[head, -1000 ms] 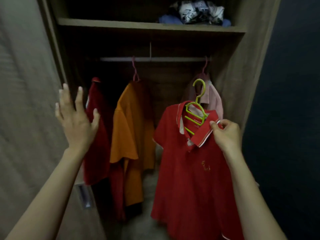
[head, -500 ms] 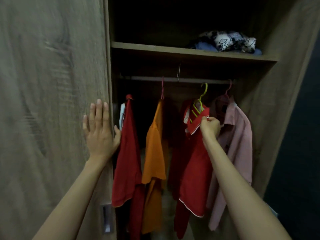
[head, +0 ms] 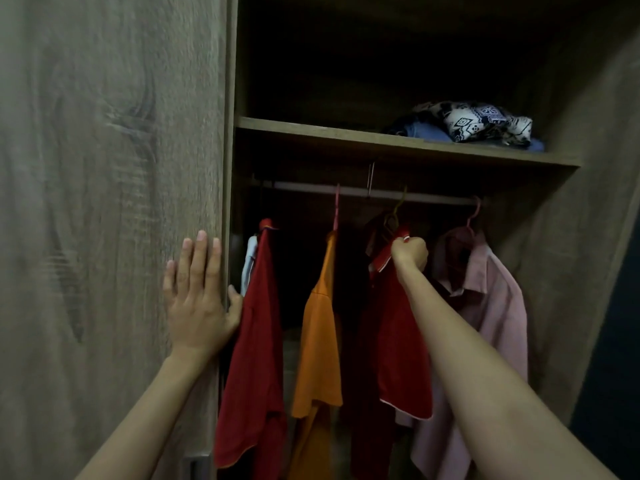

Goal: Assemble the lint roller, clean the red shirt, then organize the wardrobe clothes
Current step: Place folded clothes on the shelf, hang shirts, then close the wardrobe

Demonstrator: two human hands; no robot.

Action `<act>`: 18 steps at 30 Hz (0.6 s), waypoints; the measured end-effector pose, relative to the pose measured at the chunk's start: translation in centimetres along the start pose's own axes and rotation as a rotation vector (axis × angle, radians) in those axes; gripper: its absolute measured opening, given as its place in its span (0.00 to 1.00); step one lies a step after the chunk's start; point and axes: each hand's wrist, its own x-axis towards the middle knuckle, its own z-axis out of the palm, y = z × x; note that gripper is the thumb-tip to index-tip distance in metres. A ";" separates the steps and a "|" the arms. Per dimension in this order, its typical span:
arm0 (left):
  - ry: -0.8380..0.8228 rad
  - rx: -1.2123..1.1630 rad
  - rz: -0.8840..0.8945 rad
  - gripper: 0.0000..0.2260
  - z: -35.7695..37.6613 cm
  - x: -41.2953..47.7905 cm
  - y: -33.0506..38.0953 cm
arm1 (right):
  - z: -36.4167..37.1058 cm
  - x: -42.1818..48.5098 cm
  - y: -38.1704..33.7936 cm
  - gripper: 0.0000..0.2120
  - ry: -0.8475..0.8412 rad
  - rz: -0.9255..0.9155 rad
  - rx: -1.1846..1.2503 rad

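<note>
My right hand (head: 409,252) grips the collar of a red shirt with white trim (head: 401,341), which hangs from a yellow-green hanger (head: 394,216). The hanger's hook sits at the wardrobe rail (head: 301,186), between an orange shirt (head: 318,341) and a pink shirt (head: 491,306). My left hand (head: 199,296) rests flat, fingers straight, on the edge of the wooden wardrobe door (head: 104,202). A darker red shirt (head: 256,358) hangs at the left end of the rail, right beside that hand.
A shelf (head: 346,135) above the rail carries a pile of folded clothes (head: 478,124), patterned and blue. The wardrobe's right side wall (head: 588,237) stands close to the pink shirt. A metal door handle (head: 195,465) shows at the bottom left.
My right hand has carried the red shirt up and into the wardrobe, to the rail between the orange and pink shirts. My left hand moved onto the door edge. The view tilted upward.
</note>
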 end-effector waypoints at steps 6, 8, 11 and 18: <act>0.009 0.017 0.003 0.34 0.1 -0.1 0.0 | 1.0 1.7 1.2 0.14 -0.017 0.003 -0.063; 0.009 0.020 0.001 0.35 0.1 -0.1 0.0 | 1.0 2.2 1.8 0.14 -0.022 -0.011 -0.076; 0.006 0.022 -0.001 0.34 0.0 0.0 0.0 | 0.8 2.9 2.7 0.14 -0.058 -0.084 -0.120; 0.012 0.002 0.027 0.34 0.1 -0.3 -0.2 | -1.2 4.1 6.6 0.22 -0.301 -0.358 -0.249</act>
